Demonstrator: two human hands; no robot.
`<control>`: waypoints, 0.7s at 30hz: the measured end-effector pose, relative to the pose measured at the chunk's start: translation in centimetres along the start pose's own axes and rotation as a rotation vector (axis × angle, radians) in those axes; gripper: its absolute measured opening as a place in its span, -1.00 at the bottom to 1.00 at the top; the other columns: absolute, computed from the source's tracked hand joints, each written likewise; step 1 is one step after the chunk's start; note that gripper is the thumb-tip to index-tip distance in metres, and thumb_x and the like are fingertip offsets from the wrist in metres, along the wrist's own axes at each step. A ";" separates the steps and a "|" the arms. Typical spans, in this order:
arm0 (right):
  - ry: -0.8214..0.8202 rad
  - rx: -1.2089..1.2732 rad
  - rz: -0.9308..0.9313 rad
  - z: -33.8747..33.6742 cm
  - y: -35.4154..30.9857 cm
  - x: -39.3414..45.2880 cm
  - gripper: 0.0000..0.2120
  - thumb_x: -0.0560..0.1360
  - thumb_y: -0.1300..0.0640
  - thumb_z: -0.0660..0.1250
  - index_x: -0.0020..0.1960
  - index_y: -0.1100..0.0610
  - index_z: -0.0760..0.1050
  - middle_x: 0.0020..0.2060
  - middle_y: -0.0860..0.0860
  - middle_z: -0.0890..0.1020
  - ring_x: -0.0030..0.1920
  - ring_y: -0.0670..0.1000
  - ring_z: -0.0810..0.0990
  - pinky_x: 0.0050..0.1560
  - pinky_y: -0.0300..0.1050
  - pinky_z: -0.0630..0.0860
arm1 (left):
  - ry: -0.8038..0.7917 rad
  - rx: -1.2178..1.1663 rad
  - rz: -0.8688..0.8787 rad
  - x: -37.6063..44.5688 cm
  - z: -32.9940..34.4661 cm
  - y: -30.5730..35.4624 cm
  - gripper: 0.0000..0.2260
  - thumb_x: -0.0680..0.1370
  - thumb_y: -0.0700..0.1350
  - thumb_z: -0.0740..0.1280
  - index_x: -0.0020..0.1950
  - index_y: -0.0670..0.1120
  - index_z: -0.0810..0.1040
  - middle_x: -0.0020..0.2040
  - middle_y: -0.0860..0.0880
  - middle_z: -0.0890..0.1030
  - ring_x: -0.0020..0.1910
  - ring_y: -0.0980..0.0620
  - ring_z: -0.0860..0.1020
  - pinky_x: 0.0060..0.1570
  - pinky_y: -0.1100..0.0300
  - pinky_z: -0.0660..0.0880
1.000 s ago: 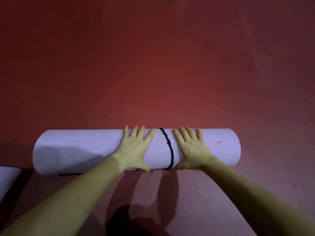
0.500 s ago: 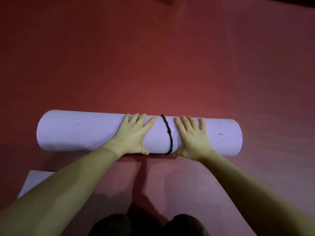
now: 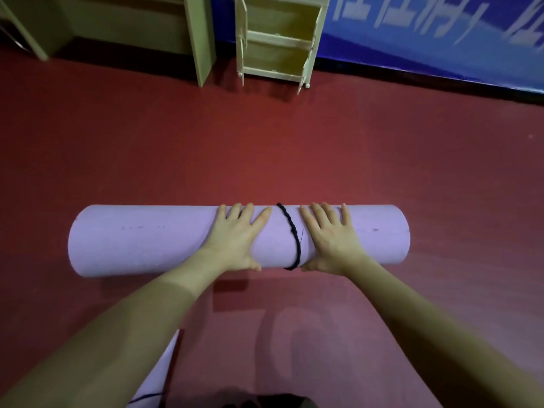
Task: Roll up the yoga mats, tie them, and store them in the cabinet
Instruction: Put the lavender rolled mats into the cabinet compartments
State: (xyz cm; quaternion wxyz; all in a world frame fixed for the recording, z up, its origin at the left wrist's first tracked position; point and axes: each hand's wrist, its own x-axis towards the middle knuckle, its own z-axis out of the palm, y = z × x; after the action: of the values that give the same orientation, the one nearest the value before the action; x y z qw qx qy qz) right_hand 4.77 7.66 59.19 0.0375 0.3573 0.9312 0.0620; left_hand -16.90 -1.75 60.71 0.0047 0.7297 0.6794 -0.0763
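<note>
A rolled lilac yoga mat (image 3: 141, 240) lies crosswise in front of me, above the red floor, with its shadow on the floor below. A black braided cord (image 3: 294, 237) is tied around its middle. My left hand (image 3: 235, 237) grips the roll just left of the cord, fingers over the top and thumb on the near side. My right hand (image 3: 329, 240) grips it the same way just right of the cord. A small pale wooden cabinet (image 3: 276, 39) with both doors open and bare shelves stands against the far wall.
A second lilac mat (image 3: 156, 375) with a black cord lies on the floor at the bottom left, partly behind my left arm. A larger wooden furniture frame (image 3: 200, 39) stands left of the cabinet. A blue banner (image 3: 441, 33) lines the far wall.
The view has tilted up, bringing the cabinet and wall into sight. The mat has come up off the floor in both hands, and the second mat now shows below it.
</note>
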 end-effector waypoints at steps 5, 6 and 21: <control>-0.002 -0.027 0.009 -6.1 0.4 1.2 0.25 -0.13 -0.44 0.49 0.38 0.23 0.33 0.24 0.21 0.50 0.21 0.28 0.51 0.14 0.45 0.34 | 0.011 0.082 -0.005 0.0 -6.1 -2.0 0.08 0.27 0.42 0.36 0.56 0.00 -0.13 0.48 -0.15 0.16 0.36 -0.19 0.23 0.35 -0.15 0.11; -0.003 -0.033 0.009 -6.9 0.7 1.7 0.25 -0.14 -0.43 0.50 0.38 0.24 0.35 0.23 0.21 0.51 0.20 0.28 0.51 0.13 0.47 0.33 | 0.015 0.097 0.002 0.5 -6.9 -2.5 0.08 0.27 0.43 0.35 0.56 0.00 -0.13 0.47 -0.15 0.16 0.35 -0.19 0.24 0.34 -0.14 0.13; 0.048 -0.086 -0.097 -13.3 16.0 23.2 0.24 -0.13 -0.46 0.47 0.36 0.24 0.37 0.16 0.23 0.55 0.13 0.26 0.55 0.09 0.33 0.47 | 0.122 0.141 -0.042 22.6 -15.5 -11.4 0.09 0.25 0.46 0.34 0.57 -0.02 -0.07 0.47 -0.17 0.21 0.31 -0.18 0.30 0.29 -0.04 0.22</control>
State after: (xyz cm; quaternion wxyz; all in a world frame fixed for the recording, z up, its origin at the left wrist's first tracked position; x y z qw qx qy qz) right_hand -3.40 33.83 74.01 0.0335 0.3081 0.9446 0.1084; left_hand -25.15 23.22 74.46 -0.0896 0.7171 0.6866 -0.0795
